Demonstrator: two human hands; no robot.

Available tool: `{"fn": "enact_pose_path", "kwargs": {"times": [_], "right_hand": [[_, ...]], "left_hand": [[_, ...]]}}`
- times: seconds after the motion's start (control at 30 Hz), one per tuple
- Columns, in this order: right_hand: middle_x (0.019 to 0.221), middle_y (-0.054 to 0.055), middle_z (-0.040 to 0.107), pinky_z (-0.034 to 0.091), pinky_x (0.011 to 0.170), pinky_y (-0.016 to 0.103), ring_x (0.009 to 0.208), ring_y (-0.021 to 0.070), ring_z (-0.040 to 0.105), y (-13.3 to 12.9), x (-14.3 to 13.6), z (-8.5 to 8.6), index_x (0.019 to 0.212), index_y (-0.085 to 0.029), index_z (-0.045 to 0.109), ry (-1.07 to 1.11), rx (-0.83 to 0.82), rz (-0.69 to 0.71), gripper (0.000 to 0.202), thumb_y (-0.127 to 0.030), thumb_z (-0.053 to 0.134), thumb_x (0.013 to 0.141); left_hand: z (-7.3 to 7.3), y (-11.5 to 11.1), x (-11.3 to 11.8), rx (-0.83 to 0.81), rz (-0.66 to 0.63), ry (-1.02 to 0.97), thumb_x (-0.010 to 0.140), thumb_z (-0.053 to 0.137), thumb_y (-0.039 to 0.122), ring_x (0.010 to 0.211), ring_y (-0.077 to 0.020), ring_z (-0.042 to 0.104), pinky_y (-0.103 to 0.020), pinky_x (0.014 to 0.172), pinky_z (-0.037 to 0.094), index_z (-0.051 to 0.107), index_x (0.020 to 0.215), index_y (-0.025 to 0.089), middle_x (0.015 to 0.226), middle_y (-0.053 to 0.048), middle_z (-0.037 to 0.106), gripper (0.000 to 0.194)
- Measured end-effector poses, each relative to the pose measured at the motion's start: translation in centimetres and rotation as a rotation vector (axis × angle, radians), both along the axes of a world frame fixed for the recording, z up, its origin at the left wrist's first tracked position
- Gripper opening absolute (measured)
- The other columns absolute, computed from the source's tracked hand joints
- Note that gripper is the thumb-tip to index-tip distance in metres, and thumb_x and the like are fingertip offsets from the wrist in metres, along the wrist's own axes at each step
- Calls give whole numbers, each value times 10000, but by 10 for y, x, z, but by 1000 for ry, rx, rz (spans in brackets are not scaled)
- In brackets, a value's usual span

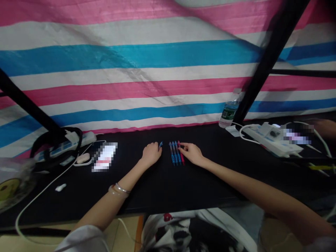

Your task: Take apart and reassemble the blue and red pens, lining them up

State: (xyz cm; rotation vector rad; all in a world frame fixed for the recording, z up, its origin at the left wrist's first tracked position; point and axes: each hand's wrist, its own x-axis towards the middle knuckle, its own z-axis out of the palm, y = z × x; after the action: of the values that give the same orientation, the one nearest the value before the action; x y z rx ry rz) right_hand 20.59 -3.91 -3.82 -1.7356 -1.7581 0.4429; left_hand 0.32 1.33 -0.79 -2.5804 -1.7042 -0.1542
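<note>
Three blue pens (175, 154) lie side by side on the black table, pointing away from me. A pinkish-red pen (183, 161) lies along their right side. My right hand (193, 153) has its thumb and fingertips closed on the upper part of that red pen. To the left of the row, my left hand (151, 154) rests on the table with its fingers curled around another blue pen (161, 144). Only the upper end of this pen shows; the hand hides the rest.
A lit phone (105, 157) and an earbud (61, 187) lie at left, near cables and a power strip (88, 139). At right are a water bottle (229, 113), a white power strip (275, 140) and another person's hand (325, 128). Striped sheeting (157, 56) hangs behind.
</note>
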Motion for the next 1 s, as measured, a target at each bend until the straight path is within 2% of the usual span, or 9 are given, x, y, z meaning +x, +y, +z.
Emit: {"fn": "enact_pose_path", "kwargs": {"times": [0.2,0.3,0.43,0.6,0.8,0.9,1.0], "right_hand": [[607,-5,615,321,498,229,590,148,576,-2,-1,1,1127,-194,614,15,4,-13,380,-384,479,827],[611,-5,608,314,495,232,577,144,561,-3,-2,2,1116,-199,616,14,2,-24,369,-380,468,830],[636,-4,597,345,538,242,602,145,542,-3,-1,2,1124,-187,593,50,31,-16,368,-364,418,853],[670,23,587,396,662,283,745,189,514,-1,1,-1,1109,-162,584,87,192,-17,360,-344,418,847],[768,53,568,405,727,328,776,206,478,-2,3,-3,1106,-174,585,11,388,-27,331,-282,448,824],[882,82,577,405,772,359,858,228,480,-1,6,-2,1142,-183,563,-50,471,-54,351,-275,457,820],[1030,113,557,397,812,398,972,260,467,2,9,-1,1220,-194,509,-118,548,-91,408,-275,453,823]], "left_hand": [[-2,-1,5,140,-10,-19,859,391,308,791,-290,622,-384,698,406,547,816,116,806,-163,642,252],[5,-1,1,207,2,-136,888,351,349,678,-262,619,-385,696,372,537,826,138,668,-99,630,287],[19,-4,-2,350,-68,-262,898,357,412,614,-204,584,-377,736,325,556,838,187,574,-13,603,306],[23,-12,1,537,-245,-292,899,389,378,713,-189,568,-399,837,279,592,880,197,675,-25,644,273],[17,-16,2,509,-379,-313,879,414,277,822,-203,572,-383,795,322,609,894,190,805,-55,667,214],[16,-17,0,526,-423,-343,860,434,219,915,-213,566,-392,824,330,601,961,198,872,-56,674,197],[14,-20,1,544,-460,-372,853,442,195,929,-205,572,-391,836,338,607,932,202,862,-43,679,183]]}}
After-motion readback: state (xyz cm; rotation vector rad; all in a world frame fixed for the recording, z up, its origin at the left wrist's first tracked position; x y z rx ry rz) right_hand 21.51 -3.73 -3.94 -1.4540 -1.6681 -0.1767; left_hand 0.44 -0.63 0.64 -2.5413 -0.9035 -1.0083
